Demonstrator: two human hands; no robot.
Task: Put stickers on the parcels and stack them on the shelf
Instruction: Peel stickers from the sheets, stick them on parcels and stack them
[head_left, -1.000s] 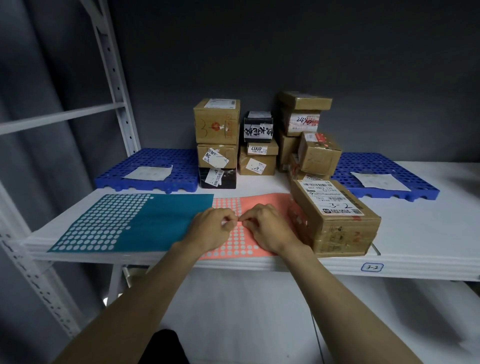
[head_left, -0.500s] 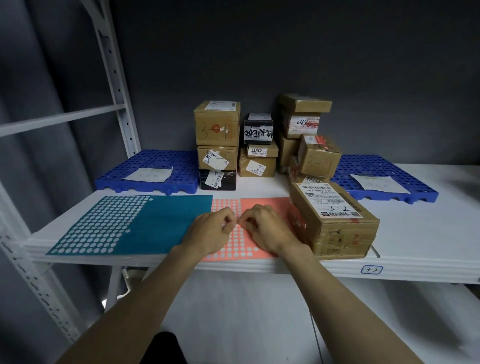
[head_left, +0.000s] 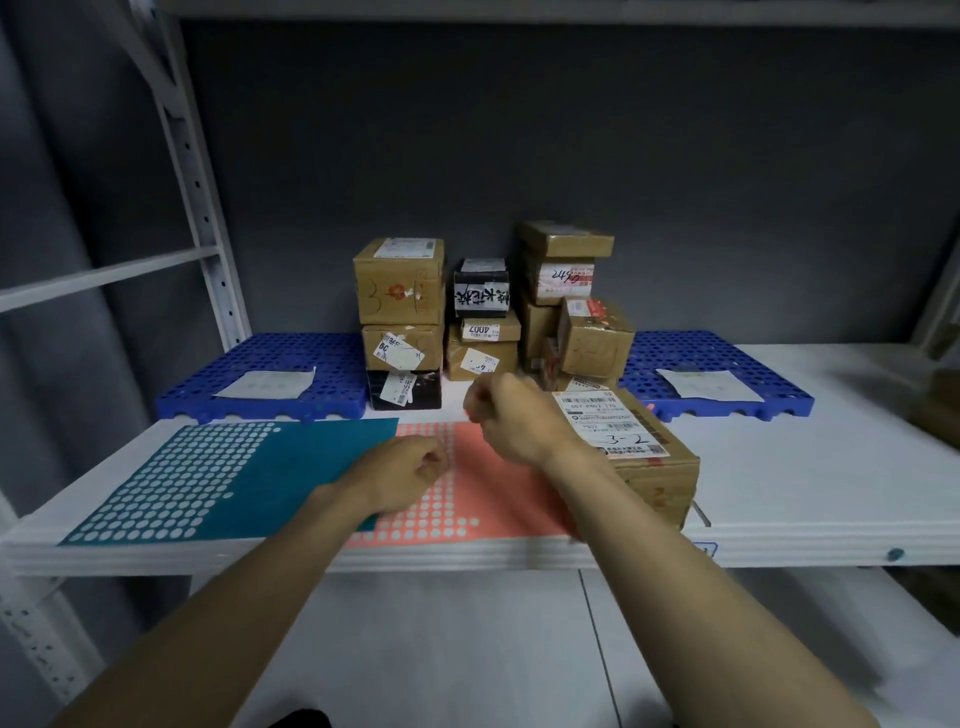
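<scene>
**Op:** Grey wall behind, white shelf (head_left: 779, 499) in front of me. Only one view, head cam, so that's all I go on. Two sticker sheets lie flat near the front edge: teal sheet (head_left: 291, 462) on the left, pink sheet (head_left: 493, 499) beside it, the teal one overlapping the pink one's left side. Parcel (head_left: 644, 457) w/ a white label sits on the pink sheet's right part. More boxes (head_left: 400, 280) stacked at the back, btw two blue grids (head_left: 291, 358).

**Sup:** Hands?

**Op:** Left hand (head_left: 405, 478) rests low on the pink sheet, fingers curled in. Looks like it pins the sheet, but I can't tell if it pinches anything. Right hand (head_left: 511, 415) is lifted above the sheet, just left of the parcel's label, wrist bent, fingertips (head_left: 475, 408) bunched together. A bit of pink shows at the tips, prob a sticker, too small to be sure.

**Sup:** How will it handle?

**Op:** My guess: sticker is feather-light, floppy, tacky on one face. Hold it by the rim only, or it curls onto the finger. Parcel looks like stiff cardboard w/ slick tape. Grip it by opposite sides, both hands, for stacking.
</scene>
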